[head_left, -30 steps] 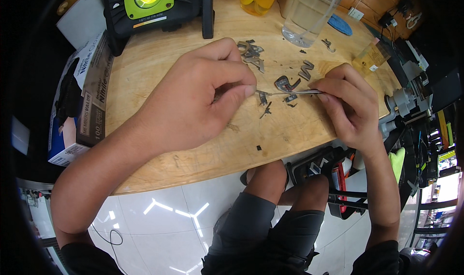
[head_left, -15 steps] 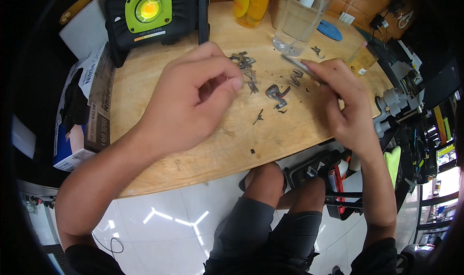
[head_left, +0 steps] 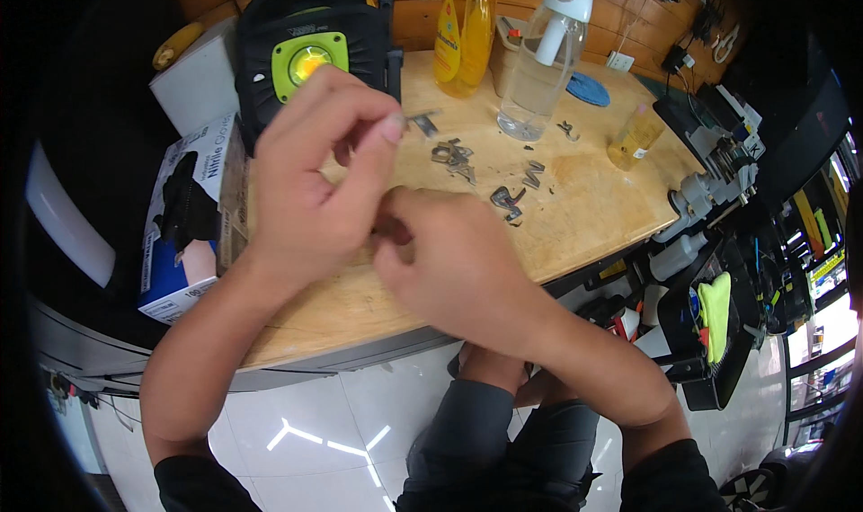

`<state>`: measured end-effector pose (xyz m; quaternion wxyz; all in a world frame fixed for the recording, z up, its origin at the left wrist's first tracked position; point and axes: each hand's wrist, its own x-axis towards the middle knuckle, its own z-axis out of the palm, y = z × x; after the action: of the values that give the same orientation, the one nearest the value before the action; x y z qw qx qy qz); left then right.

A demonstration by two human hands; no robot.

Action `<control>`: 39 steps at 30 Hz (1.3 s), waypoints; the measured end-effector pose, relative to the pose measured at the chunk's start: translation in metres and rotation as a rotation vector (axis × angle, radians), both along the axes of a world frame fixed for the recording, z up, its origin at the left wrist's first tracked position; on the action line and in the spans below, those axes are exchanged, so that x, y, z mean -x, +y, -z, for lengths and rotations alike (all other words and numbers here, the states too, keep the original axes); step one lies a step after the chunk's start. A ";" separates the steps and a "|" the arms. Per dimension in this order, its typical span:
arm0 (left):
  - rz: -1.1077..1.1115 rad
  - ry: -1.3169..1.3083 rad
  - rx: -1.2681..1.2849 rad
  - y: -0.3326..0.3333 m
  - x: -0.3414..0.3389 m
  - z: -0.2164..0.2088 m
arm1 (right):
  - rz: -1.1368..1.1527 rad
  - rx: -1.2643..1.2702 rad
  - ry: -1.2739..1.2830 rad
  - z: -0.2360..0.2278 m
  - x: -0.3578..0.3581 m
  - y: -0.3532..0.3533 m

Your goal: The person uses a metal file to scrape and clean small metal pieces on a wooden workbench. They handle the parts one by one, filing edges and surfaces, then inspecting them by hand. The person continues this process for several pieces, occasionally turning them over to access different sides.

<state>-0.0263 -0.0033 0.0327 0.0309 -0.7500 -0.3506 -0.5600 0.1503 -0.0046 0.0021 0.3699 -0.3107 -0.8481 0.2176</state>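
My left hand (head_left: 328, 175) is raised over the left part of the table, thumb and forefinger pinched. A small grey metal letter (head_left: 424, 123), slightly blurred, sticks out from its fingertips. My right hand (head_left: 454, 265) is close beside the left one, its fingers curled and closed near the left palm's lower edge. What those fingers hold, if anything, is hidden. Beyond the hands lie a pile of grey metal letters (head_left: 454, 160), a dark-edged curved letter (head_left: 506, 202) and a zigzag letter (head_left: 533, 175). A smaller dark scrap (head_left: 568, 131) lies farther back.
A lit work lamp (head_left: 310, 62) and a glove box (head_left: 184, 229) stand at the left. At the back are a yellow soap bottle (head_left: 463, 44), a clear spray bottle (head_left: 530, 89) and a blue pad (head_left: 589, 89). A yellowish cup (head_left: 634, 139) and a grey vise (head_left: 697, 197) sit right.
My right hand has swung left from beside the zigzag letter to my left hand; its thin grey flat tool no longer shows. My left hand has moved left, and a metal letter now shows at its fingertips.
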 end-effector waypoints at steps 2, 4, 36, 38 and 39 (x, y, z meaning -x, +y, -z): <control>0.010 -0.050 0.083 -0.001 -0.003 0.007 | 0.107 -0.005 0.041 -0.010 -0.015 0.006; 0.001 -0.030 0.119 -0.008 -0.002 0.004 | 0.212 0.066 0.271 -0.020 -0.034 0.008; 0.040 0.486 0.086 0.010 -0.004 0.026 | -0.068 -0.176 0.261 0.011 -0.081 0.052; -0.028 0.521 0.060 0.010 -0.002 0.023 | 0.018 -0.110 0.282 0.019 -0.091 0.069; -0.063 0.551 0.014 0.010 -0.001 0.021 | 0.064 -0.073 0.292 0.020 -0.095 0.074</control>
<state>-0.0250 0.0069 0.0112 0.1373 -0.8630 -0.3559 -0.3313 0.2453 0.0696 -0.0175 0.5072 -0.2891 -0.7822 0.2175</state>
